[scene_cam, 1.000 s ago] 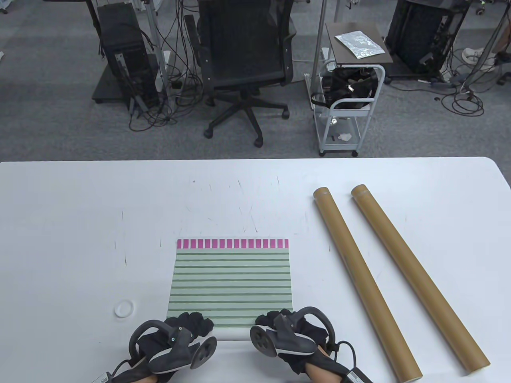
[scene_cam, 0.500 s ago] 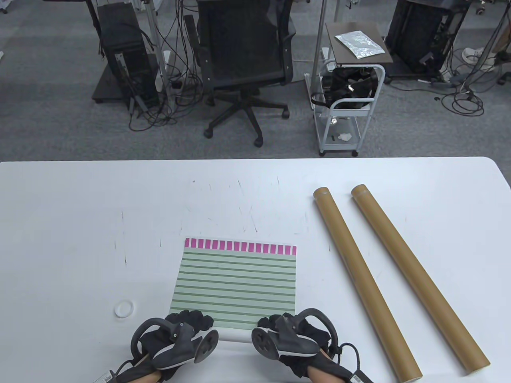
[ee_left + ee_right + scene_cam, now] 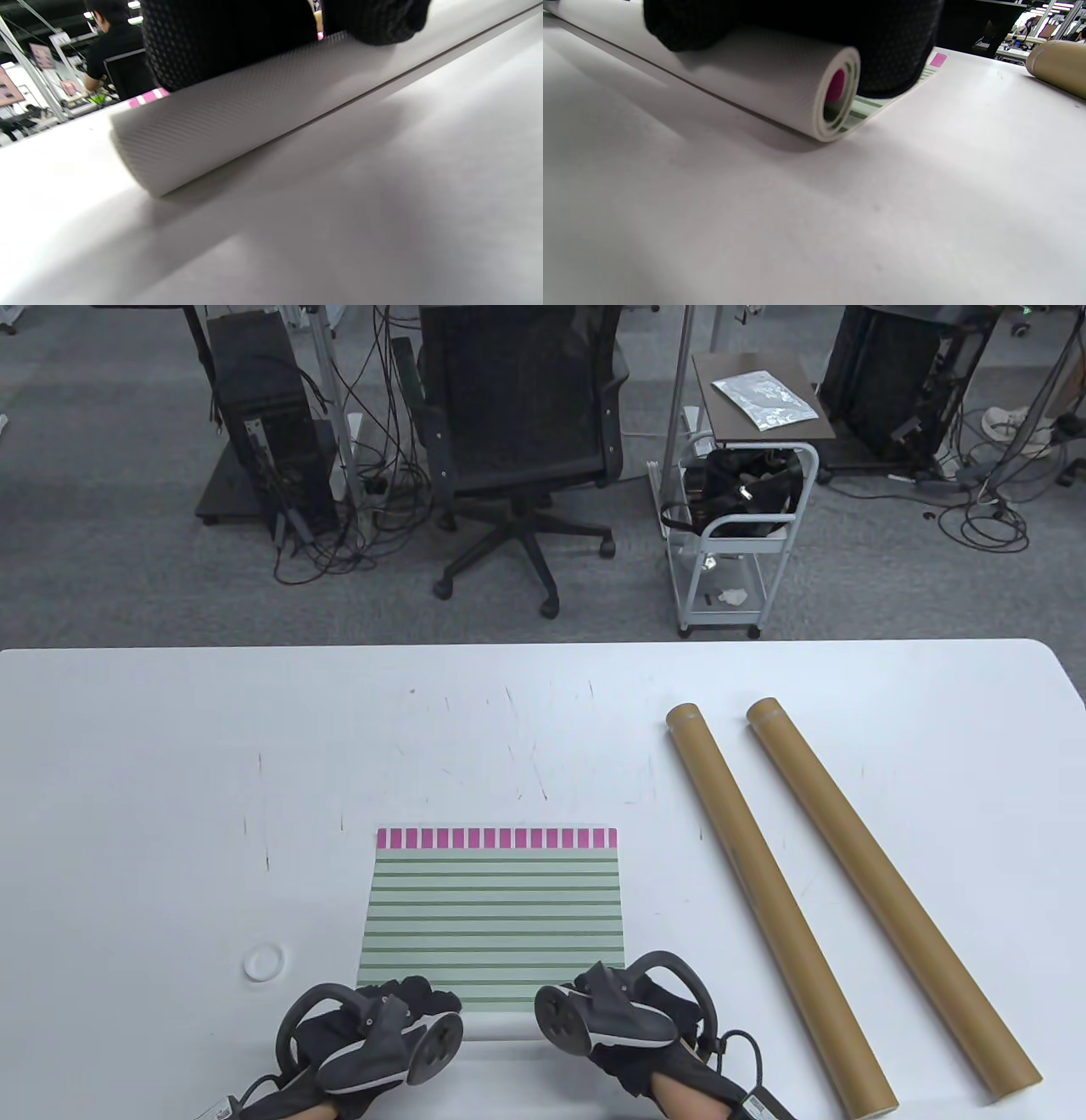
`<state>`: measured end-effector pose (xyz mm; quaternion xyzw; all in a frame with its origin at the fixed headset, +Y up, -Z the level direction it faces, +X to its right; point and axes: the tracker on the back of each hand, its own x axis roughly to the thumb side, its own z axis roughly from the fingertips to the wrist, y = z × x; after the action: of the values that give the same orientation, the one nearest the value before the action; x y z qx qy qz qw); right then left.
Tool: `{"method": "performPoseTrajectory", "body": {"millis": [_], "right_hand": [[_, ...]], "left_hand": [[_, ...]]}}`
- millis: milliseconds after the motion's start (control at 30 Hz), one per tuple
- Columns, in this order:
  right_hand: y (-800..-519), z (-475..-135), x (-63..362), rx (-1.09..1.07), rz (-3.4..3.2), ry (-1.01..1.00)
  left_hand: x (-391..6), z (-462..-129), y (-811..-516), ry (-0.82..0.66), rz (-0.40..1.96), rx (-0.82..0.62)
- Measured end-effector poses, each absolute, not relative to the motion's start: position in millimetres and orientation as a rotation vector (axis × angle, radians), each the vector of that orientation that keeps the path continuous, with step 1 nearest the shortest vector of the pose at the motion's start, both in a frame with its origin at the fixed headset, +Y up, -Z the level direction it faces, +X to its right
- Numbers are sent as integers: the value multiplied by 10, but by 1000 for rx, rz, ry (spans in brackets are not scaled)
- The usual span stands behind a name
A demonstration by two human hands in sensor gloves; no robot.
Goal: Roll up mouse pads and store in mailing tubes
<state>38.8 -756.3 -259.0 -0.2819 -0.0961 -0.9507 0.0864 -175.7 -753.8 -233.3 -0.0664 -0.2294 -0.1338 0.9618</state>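
A green-striped mouse pad [image 3: 492, 916] with a pink far edge lies flat at the table's near centre. Its near end is wound into a white-backed roll [image 3: 501, 1027]. My left hand [image 3: 416, 997] curls over the roll's left end, and its gloved fingers [image 3: 229, 38] lie on top of the roll [image 3: 237, 114]. At the right end my right hand [image 3: 585, 988] does the same; its fingers [image 3: 891, 51] wrap the roll [image 3: 780, 80], whose open spiral end shows pink inside. Two brown mailing tubes [image 3: 772, 899] [image 3: 891, 899] lie slantwise to the right.
A small white round cap [image 3: 264, 962] lies on the table [image 3: 170, 772] left of the pad. The nearer tube's end [image 3: 1056, 63] shows at the right wrist view's upper right. Beyond the table's far edge stand an office chair [image 3: 517, 432] and a small cart [image 3: 738, 534].
The pad's pink far edge has come a little closer to me. It skewed to the right half a second ago and now lies straight again. Both hands stay on the roll.
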Motion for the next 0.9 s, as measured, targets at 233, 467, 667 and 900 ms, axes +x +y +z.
{"method": "performPoseTrajectory", "body": {"millis": [233, 467, 667, 900], "right_hand": [[-7583, -2560, 441, -824, -2846, -215], [-7570, -2525, 404, -787, -2810, -31], [-7593, -2550, 412, -798, -2835, -114], [-7613, -2582, 380, -781, -2786, -85]], "left_hand": [[-1755, -2398, -7577, -433, -240, -161], [-1698, -2406, -7585, -373, -349, -79], [-1756, -2474, -7563, -310, -279, -103], [-1788, -2413, -7568, -364, -296, -48]]}}
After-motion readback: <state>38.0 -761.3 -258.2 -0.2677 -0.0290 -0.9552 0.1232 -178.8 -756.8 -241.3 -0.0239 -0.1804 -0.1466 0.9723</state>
